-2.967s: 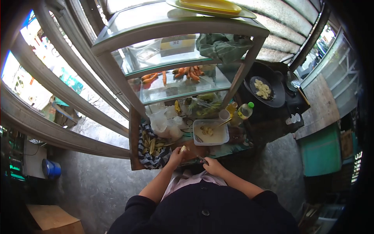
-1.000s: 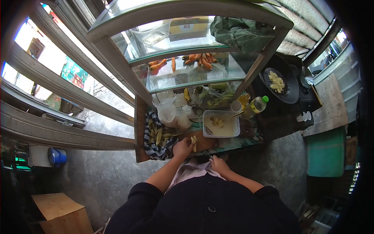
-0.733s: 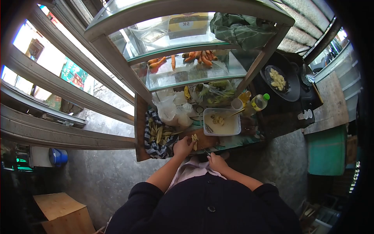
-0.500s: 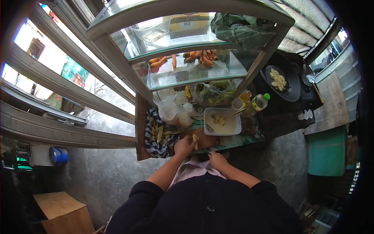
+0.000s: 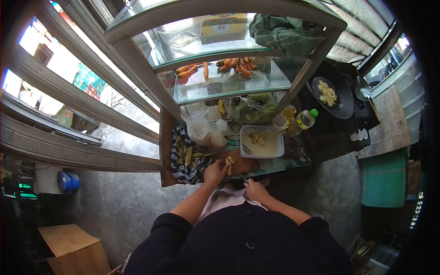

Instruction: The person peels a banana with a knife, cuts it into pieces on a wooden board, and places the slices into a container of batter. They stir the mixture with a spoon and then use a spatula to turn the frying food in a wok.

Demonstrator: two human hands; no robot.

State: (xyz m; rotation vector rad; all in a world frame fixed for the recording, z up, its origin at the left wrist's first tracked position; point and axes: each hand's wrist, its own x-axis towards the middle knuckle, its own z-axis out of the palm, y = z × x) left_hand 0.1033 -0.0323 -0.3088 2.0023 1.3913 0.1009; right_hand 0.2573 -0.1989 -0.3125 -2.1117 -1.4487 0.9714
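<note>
Our left hand (image 5: 215, 172) pinches a pale peeled banana piece (image 5: 229, 163) against the wooden cutting board (image 5: 242, 165). Our right hand (image 5: 255, 189), at four o'clock from the left and nearer our body, is closed around a small knife (image 5: 243, 179) whose blade points toward the board. To cut well, we judge it best to keep the left fingertips tucked back from the blade and steady the fruit flat on the board before slicing.

At nine o'clock from the left hand lies a striped cloth (image 5: 178, 172) heaped with banana peels (image 5: 187, 155). At one o'clock, just past the board, a white rectangular tub (image 5: 262, 142) holds a few cut pieces and batter or liquid; we cannot tell which. Clear plastic bags (image 5: 204, 133) sit at eleven o'clock. A bottle with a green cap (image 5: 304, 120) stands farther at two o'clock, beside a dark wok (image 5: 341, 98) with frying pieces. Farthest, at twelve o'clock, a glass display case (image 5: 220, 55) shelves orange fried items (image 5: 231, 65) above the surface.
</note>
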